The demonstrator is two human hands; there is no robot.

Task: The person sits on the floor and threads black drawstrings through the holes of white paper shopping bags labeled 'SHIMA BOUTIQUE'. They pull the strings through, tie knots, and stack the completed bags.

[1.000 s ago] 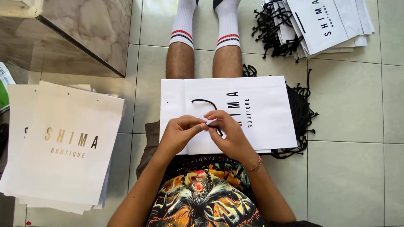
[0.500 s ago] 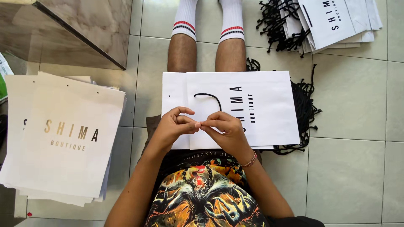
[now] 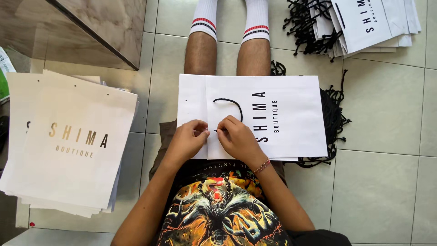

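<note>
Centrally, left hand (image 3: pixel 187 139), right hand (image 3: pixel 236 136) fingers pinched on black cord (image 3: pixel 227 104) over white bag (image 3: pixel 282 114).

head camera looks straight down, close overhead.

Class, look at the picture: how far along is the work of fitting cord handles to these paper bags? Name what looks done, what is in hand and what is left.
Done: the pile of white bags at top right already carries black cords. In hand: the left hand and right hand pinch the black cord at the white bag on the lap, one loop showing. Left: the stack of cream bags shows holes without cords.
</note>
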